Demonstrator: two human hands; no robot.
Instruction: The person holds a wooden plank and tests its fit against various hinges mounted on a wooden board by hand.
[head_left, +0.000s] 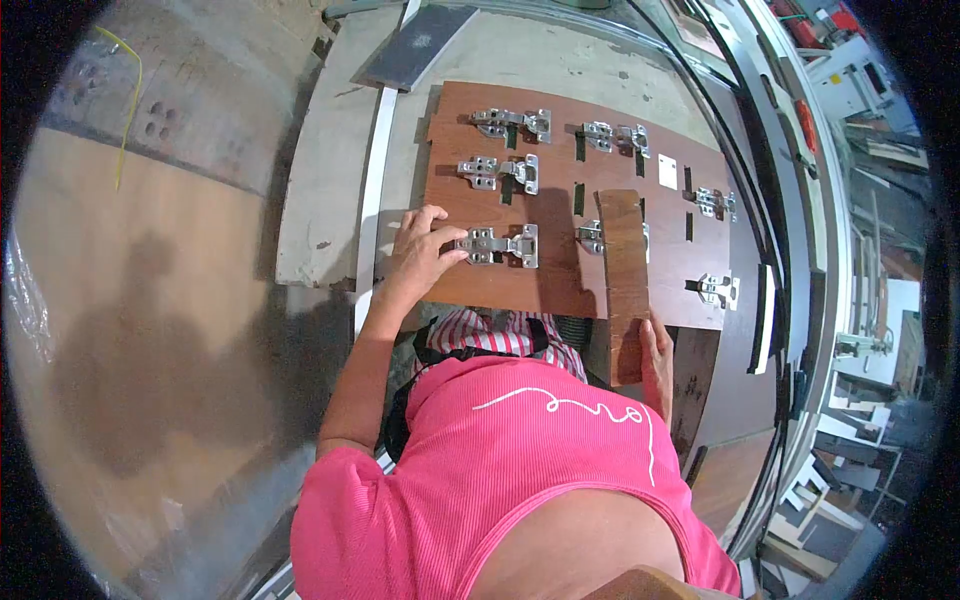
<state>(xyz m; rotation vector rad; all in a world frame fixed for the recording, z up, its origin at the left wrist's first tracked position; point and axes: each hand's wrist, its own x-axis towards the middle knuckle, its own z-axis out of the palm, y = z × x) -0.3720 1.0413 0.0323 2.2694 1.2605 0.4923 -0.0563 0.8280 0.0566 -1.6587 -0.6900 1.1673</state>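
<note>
A reddish-brown board [560, 285] carries several metal hinges and dark slots. My left hand [425, 250] is at the board's left edge, its fingertips at the near left hinge [497, 246]; the fingers are bent and apart. In my right hand [655, 355] is the lower end of a narrow brown wooden strip [625, 280], which stands over the right part of the board and partly covers a hinge [590, 236]. Other hinges lie farther up, one at the top left [512, 124] and one at the right edge [718, 291]. A small white plate [668, 170] lies among them.
The board rests on a pale worktop [325, 200]. A dark grey panel piece [420, 45] lies at the top left over a white strip [376, 180]. Black cables [745, 160] run down the right side. Offcuts [800, 545] lie at the lower right.
</note>
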